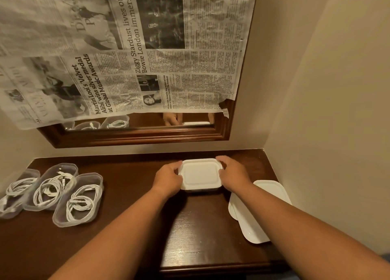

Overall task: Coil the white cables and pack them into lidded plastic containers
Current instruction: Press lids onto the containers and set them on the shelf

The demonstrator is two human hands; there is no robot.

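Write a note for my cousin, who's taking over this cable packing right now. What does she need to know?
Left hand and right hand: both grip the edges of the lidded container at the back of the wooden table. The lid hides what is inside.
Three open containers sit on the left: nearest, middle, leftmost. Each holds coiled white cables.
Spare lids lie stacked on the right.
Done: cables coiled and boxed, one lid on.
Left: probably press that lid fully shut, then lid the three open containers.

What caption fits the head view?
Left hand and right hand grip a white-lidded square plastic container; three clear tubs hold white cables.
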